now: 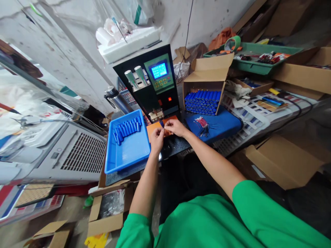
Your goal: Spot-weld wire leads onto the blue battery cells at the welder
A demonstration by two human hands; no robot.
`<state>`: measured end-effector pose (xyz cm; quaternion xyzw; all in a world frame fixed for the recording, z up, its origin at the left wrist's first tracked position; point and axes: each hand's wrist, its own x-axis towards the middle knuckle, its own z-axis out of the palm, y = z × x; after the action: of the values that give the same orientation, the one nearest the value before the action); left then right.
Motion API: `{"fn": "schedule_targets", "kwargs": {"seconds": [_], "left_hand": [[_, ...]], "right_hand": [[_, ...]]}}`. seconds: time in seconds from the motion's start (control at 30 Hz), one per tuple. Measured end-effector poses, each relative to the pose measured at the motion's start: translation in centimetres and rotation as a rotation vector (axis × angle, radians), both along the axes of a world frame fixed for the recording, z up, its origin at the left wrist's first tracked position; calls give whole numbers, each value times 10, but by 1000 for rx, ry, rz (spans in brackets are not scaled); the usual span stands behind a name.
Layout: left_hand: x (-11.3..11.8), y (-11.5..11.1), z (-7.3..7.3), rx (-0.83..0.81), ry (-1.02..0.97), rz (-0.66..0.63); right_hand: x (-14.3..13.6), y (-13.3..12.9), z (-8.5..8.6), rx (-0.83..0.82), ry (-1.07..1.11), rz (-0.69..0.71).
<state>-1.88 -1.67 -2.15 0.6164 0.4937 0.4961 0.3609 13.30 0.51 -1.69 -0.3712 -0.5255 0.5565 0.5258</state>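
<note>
Both hands meet in front of a black machine (160, 96) with a lit blue screen. My left hand (157, 137) is closed at the near end of a blue cylinder (161, 123), which lies just below the machine's metal tips. Beside it, my right hand (175, 127) is pinched from the right on something too small to make out. Under the hands lies an orange surface (152, 130). A blue tray (129, 153) at the left holds several blue cylinders (127, 129). Red and black wires (203, 125) lie on a blue pad (227, 121) at the right.
An open cardboard box (208, 76) packed with blue cylinders stands right of the machine. Behind the tray is a steel flask (117, 100). A green tray (271, 69) with parts sits at the back right. Cardboard boxes (283, 160) lie lower right.
</note>
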Motion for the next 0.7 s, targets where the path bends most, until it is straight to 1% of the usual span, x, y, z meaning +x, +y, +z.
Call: {"fn": "schedule_targets", "kwargs": {"seconds": [0.1, 0.27, 0.37, 0.43, 0.47, 0.5, 0.57, 0.7], "left_hand": [[1, 0, 1, 2, 8, 7], [2, -2, -1, 16, 41, 8], [-1, -6, -3, 113, 80, 94], [-4, -8, -4, 207, 141, 155], [-5, -8, -5, 255, 184, 165], [-6, -7, -5, 298, 232, 157], [-8, -3, -5, 357, 324, 103], [-9, 9, -4, 338, 464, -58]], "right_hand": [[0, 1, -2, 13, -40, -13], [0, 0, 3, -42, -75, -6], [1, -2, 6, -64, -54, -22], [2, -3, 7, -78, -10, -43], [2, -3, 6, -86, 20, -55], [3, -3, 6, -95, 54, -66], [4, -2, 6, -110, 126, -94], [3, 0, 5, -126, 222, -136]]}}
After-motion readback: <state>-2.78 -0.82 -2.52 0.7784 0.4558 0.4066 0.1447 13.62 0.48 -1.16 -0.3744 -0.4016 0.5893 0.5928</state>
